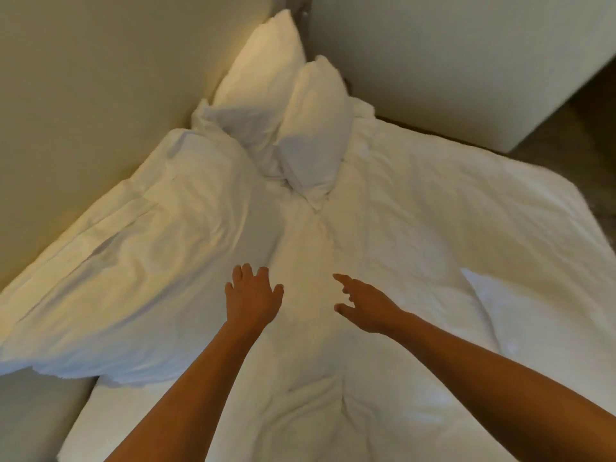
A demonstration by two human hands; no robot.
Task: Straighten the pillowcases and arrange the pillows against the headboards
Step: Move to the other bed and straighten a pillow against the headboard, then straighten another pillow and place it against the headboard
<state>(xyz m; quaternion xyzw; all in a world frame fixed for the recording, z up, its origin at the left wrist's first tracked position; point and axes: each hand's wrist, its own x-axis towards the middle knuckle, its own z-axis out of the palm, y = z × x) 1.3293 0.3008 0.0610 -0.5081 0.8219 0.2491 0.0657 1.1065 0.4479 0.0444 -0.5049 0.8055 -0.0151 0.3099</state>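
Note:
Two white pillows stand upright at the far corner of the bed: one (263,85) leans on the cream headboard (100,95), the other (316,128) stands in front of it to the right. A third large white pillow (140,261) lies flat along the headboard at the left. A pillow corner (520,315) shows at the right. My left hand (251,298) hovers over the white bedding (400,211), fingers spread, just right of the flat pillow. My right hand (365,305) reaches forward beside it, fingers apart, empty.
A pale wall panel or cabinet (450,61) stands beyond the bed's far edge. Dark floor (573,135) shows at the upper right. A gap beside the mattress lies at the lower left (40,411).

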